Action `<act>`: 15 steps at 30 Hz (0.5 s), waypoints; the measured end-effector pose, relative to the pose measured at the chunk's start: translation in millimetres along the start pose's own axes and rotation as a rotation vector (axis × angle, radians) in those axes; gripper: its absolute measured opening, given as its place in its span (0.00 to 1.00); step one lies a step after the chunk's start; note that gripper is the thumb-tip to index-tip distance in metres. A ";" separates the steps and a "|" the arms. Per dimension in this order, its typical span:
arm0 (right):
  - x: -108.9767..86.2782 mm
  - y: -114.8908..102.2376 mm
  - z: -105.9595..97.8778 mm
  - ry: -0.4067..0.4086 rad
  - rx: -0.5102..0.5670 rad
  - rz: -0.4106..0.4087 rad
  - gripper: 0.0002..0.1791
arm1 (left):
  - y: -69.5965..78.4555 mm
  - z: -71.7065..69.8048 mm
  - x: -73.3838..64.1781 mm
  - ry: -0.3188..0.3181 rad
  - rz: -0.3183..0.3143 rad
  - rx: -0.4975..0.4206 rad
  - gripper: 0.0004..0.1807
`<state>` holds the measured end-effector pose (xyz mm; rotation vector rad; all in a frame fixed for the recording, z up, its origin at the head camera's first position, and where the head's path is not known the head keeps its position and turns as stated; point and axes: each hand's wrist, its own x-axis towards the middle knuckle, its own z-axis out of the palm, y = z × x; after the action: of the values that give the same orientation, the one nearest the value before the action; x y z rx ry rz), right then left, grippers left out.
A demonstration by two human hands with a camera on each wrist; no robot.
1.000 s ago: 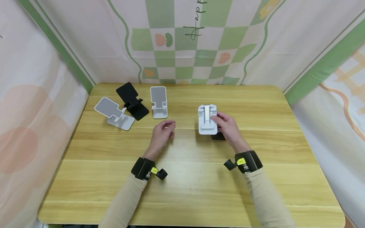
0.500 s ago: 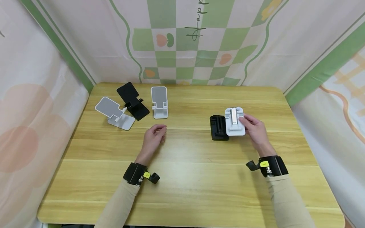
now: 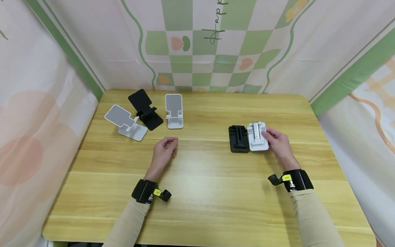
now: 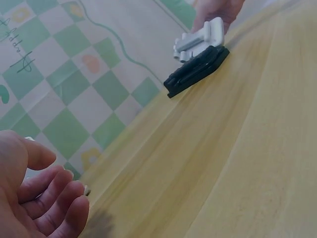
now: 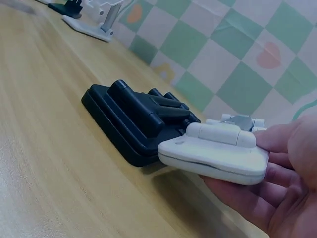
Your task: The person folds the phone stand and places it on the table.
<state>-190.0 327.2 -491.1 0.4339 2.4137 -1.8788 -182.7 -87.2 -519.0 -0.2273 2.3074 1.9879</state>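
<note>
A folded white phone stand (image 3: 258, 140) is in my right hand (image 3: 279, 145), thumb on top and fingers beneath. In the right wrist view the white stand (image 5: 218, 153) is tilted slightly, with a shadow on the wood below it. Right beside it, on its left, a folded black phone stand (image 3: 239, 139) lies flat on the table. My left hand (image 3: 163, 152) holds nothing, its fingers loosely curled over the table's middle left. The left wrist view shows that hand (image 4: 42, 193) with a gap between thumb and fingers.
Three unfolded phone stands stand at the back left of the wooden table (image 3: 203, 192): a white one with a grey pad (image 3: 132, 132), a black one (image 3: 150, 119) and another white one (image 3: 175, 123). A patterned curtain (image 3: 197, 75) hangs behind the table's far edge.
My right hand has carried the folded white stand rightward, past the black one, and lowered it alongside. The black stand is now uncovered. My left hand has drawn back slightly down and left.
</note>
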 end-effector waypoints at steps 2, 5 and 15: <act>1.8 2.6 -0.1 0.000 -0.014 -0.002 0.38 | -1.7 -0.7 -0.6 0.003 0.002 0.001 0.15; 4.2 5.7 0.2 0.004 -0.071 0.002 0.38 | -3.1 -1.4 -2.0 0.007 0.004 -0.002 0.15; 8.1 7.7 -0.1 0.010 -0.202 0.044 0.39 | -1.7 -3.7 -3.4 -0.012 -0.006 -0.012 0.20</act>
<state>-195.8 330.6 -500.1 0.4784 2.5442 -1.5983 -178.9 -90.9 -519.5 -0.2223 2.2852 1.9947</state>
